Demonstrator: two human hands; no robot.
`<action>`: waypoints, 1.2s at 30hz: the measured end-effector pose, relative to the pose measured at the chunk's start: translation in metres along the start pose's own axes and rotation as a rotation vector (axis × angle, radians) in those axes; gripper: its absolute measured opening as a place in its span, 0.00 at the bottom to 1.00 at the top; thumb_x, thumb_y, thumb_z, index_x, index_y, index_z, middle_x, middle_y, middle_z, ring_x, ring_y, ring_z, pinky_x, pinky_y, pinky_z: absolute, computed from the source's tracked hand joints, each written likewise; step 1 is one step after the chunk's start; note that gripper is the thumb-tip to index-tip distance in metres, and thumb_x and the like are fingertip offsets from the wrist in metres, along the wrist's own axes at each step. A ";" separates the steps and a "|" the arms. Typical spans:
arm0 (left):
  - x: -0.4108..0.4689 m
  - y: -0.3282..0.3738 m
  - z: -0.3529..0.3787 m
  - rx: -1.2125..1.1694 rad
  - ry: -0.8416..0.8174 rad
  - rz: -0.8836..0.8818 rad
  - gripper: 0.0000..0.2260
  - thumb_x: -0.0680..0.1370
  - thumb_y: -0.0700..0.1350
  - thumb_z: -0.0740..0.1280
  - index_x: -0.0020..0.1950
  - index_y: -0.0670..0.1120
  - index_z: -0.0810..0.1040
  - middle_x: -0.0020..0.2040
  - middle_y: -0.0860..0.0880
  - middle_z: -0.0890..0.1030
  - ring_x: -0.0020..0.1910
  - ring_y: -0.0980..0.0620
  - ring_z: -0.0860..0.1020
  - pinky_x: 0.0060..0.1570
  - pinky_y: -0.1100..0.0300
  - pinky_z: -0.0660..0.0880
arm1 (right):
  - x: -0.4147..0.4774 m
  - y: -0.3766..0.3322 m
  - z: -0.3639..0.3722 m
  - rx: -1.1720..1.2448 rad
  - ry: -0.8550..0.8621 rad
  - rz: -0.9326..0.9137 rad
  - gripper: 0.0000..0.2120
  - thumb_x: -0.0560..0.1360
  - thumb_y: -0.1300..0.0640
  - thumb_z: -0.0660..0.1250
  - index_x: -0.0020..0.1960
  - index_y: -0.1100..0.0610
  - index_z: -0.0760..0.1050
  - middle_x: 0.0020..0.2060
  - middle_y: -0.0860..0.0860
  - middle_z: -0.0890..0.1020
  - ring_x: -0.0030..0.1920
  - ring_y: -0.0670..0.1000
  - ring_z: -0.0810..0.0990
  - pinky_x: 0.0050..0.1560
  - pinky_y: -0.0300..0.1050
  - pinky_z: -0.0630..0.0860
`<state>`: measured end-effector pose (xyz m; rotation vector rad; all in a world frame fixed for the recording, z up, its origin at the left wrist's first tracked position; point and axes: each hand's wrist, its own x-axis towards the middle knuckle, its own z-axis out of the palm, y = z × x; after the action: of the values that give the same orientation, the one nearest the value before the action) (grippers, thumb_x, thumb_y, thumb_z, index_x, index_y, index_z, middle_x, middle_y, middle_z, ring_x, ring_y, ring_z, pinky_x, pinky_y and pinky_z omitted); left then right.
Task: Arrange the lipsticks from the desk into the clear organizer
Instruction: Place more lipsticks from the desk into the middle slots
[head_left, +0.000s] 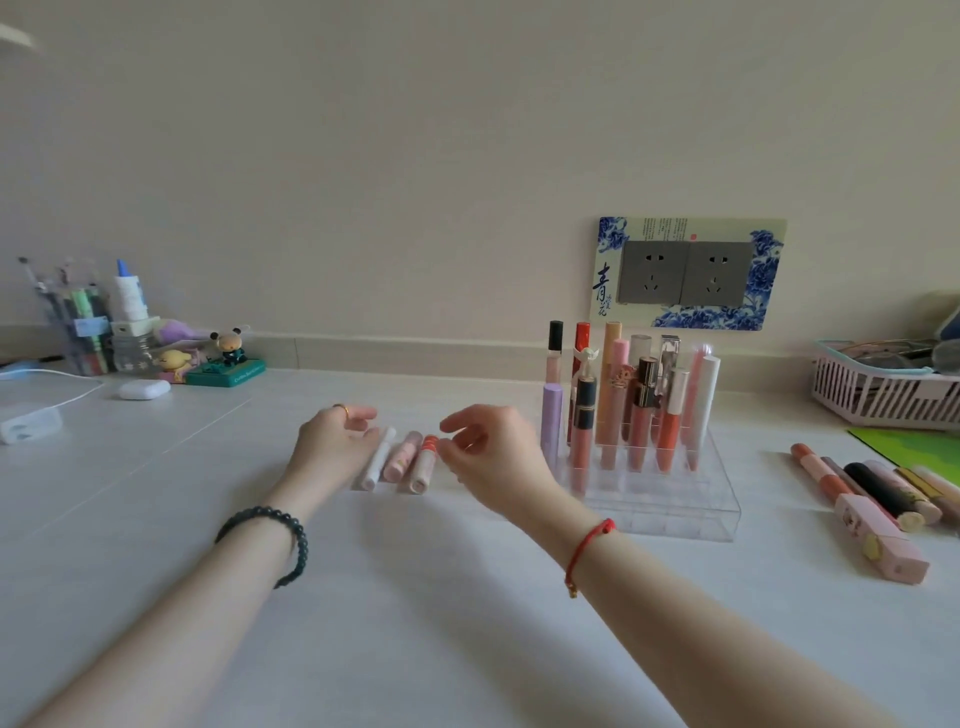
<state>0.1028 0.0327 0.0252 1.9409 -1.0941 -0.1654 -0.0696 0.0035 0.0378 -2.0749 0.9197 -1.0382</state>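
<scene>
Three lipsticks lie side by side on the white desk: a white one (378, 460), a pink patterned one (402, 457) and one with a red cap (423, 465). My left hand (335, 441) hovers just left of them, fingers loosely curled and holding nothing. My right hand (491, 452) hangs just right of them, its fingertips at the red cap; whether they touch it I cannot tell. The clear organizer (670, 506) stands to the right with several lipsticks upright in its back rows. More lipsticks (878, 493) lie in a row at the far right.
A pink-and-teal basket (883, 395) sits at the back right, a green mat (919, 449) beside it. At the back left are a pen holder (78, 322), small figurines (223, 358), a white earbud case (144, 388) and a charger (28, 423). Wall sockets (685, 273) are behind the organizer.
</scene>
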 end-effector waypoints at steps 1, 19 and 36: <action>0.000 -0.004 0.002 0.032 -0.049 -0.026 0.15 0.74 0.45 0.66 0.60 0.45 0.77 0.57 0.44 0.79 0.51 0.48 0.77 0.50 0.59 0.73 | 0.004 0.002 0.010 -0.003 -0.028 0.041 0.09 0.72 0.61 0.64 0.51 0.59 0.78 0.35 0.52 0.79 0.33 0.48 0.76 0.26 0.29 0.70; 0.000 -0.003 -0.010 -0.556 -0.169 -0.095 0.16 0.73 0.32 0.66 0.60 0.42 0.76 0.50 0.44 0.81 0.43 0.51 0.78 0.44 0.65 0.75 | 0.015 0.003 0.044 0.161 0.013 0.088 0.13 0.74 0.58 0.62 0.57 0.60 0.73 0.37 0.47 0.77 0.31 0.43 0.77 0.28 0.26 0.69; -0.078 0.094 0.044 -0.623 -0.340 0.430 0.07 0.69 0.42 0.73 0.43 0.53 0.81 0.37 0.57 0.84 0.41 0.58 0.82 0.42 0.70 0.75 | -0.040 0.018 -0.083 0.171 0.227 -0.143 0.04 0.71 0.62 0.69 0.43 0.54 0.78 0.36 0.47 0.82 0.38 0.45 0.81 0.41 0.38 0.79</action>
<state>-0.0250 0.0417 0.0462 1.1209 -1.4456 -0.5409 -0.1629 0.0065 0.0484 -1.9305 0.7679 -1.4006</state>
